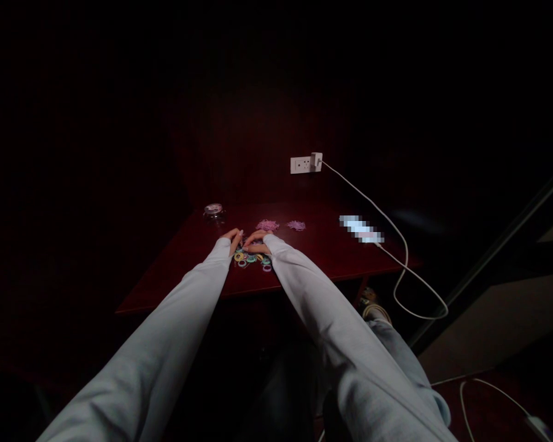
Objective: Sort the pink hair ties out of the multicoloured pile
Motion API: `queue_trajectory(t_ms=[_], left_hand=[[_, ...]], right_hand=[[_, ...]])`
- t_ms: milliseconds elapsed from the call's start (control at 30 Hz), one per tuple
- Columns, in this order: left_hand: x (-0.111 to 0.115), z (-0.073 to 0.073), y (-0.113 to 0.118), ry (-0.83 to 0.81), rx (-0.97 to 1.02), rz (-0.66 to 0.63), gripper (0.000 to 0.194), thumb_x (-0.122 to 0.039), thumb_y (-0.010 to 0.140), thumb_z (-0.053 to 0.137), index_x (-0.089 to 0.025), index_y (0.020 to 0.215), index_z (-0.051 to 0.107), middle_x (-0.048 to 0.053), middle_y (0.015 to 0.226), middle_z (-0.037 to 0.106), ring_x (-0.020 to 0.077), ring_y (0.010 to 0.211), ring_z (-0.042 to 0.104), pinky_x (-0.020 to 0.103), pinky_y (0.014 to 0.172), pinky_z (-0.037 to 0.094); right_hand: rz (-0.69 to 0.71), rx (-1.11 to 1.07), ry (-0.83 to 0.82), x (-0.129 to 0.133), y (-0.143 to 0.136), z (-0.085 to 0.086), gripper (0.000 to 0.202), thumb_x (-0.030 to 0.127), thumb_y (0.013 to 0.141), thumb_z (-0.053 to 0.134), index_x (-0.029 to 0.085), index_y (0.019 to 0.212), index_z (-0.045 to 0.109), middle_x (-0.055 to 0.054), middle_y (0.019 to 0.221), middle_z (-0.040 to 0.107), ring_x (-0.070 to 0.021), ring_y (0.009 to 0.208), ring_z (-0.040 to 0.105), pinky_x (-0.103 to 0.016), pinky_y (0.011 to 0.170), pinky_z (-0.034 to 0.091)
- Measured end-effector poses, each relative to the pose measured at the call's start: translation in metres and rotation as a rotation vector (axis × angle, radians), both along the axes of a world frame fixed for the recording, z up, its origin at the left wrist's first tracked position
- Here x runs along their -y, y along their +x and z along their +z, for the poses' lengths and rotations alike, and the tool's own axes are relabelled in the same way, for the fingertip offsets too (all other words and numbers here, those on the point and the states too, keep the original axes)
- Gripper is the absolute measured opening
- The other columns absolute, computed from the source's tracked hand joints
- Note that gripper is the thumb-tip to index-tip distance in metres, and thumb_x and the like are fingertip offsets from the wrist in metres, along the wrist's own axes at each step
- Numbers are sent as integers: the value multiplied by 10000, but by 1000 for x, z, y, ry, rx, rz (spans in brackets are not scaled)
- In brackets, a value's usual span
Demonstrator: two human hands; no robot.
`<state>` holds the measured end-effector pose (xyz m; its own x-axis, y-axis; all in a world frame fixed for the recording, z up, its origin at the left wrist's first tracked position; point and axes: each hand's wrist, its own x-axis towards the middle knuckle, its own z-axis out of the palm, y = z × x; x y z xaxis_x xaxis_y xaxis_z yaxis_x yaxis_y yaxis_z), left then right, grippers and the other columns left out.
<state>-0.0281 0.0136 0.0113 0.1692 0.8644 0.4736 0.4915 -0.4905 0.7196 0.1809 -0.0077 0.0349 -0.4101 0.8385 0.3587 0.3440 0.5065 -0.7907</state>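
My left hand point(233, 238) and my right hand point(260, 240) are close together over a loose pile of small coloured rings that look like hair ties point(251, 259). Yellow, mint green and lilac ones show in front of my hands. The fingers of both hands are bent inward, with the tips drawn together at the pile's far side. Whatever is between them is too small and dark to make out. Just beyond my right hand lies a heap of pink bands point(267, 225), and a smaller purple heap point(297, 226) sits to its right.
A clear lidded jar point(214, 212) stands at the back left of the dark red table point(166, 279). On the right lies a phone point(362, 229) with a blurred screen. Its white cable point(373, 202) loops past the table's edge and up to a wall socket point(300, 164).
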Motion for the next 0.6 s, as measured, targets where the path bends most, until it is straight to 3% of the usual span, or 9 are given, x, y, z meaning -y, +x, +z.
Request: queue_trajectory(t_ms=[200,400,600], left_hand=[[4,3,3,-8,-1,-8,539,-684,972,534,-244,661,534,-2,638,628,174,650,580,297,702,499],[7,5,3,5,-14,-20,515,-645,987,535,-242,668,546,-2,640,625,170,637,566,293,678,486],[8,4,6,-7,20,-25,521,-651,994,542,-244,668,531,-6,634,622,169,625,558,290,666,483]], right_hand=[[-48,130,-20,18,6,3,242,471,735,985,293,862,883,-45,1243,717,-291,1313,564,-418,1159,434],[-76,134,21,18,-3,-8,166,426,771,973,297,805,875,-37,1191,707,-270,1278,538,-421,1148,427],[-60,16,16,0,-1,-13,212,459,782,954,273,736,862,-56,1121,773,-287,1261,610,-452,1176,422]])
